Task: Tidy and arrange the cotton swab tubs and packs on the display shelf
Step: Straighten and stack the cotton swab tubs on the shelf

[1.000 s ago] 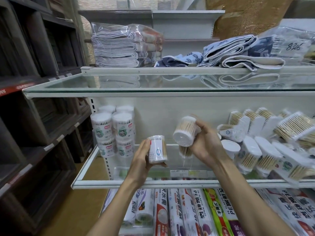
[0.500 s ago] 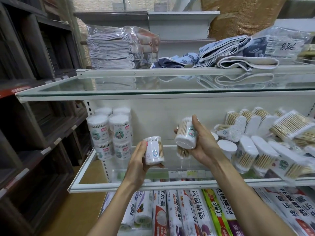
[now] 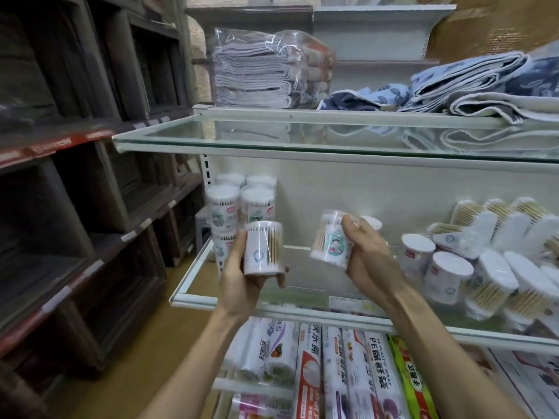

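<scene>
My left hand (image 3: 239, 282) grips an upright cotton swab tub (image 3: 262, 247) with a blue-and-white label, held just in front of the glass display shelf (image 3: 242, 306). My right hand (image 3: 367, 261) grips a second tub (image 3: 331, 240) with a cartoon label, tilted, above the shelf's middle. A neat stack of tubs (image 3: 242, 204) stands at the shelf's back left. A loose heap of swab tubs and packs (image 3: 484, 261) lies on the right side of the shelf.
A glass shelf above (image 3: 332, 140) carries bagged folded towels (image 3: 266, 71) and blue cloths (image 3: 472, 83). Rolls of plastic wrap (image 3: 341, 373) fill the shelf below. Dark wooden racks (image 3: 75, 176) stand at the left.
The right hand has turned its tub, so the cartoon label now faces me. The left hand keeps its tub, now nearer the stacked tubs. The view has swung left.
</scene>
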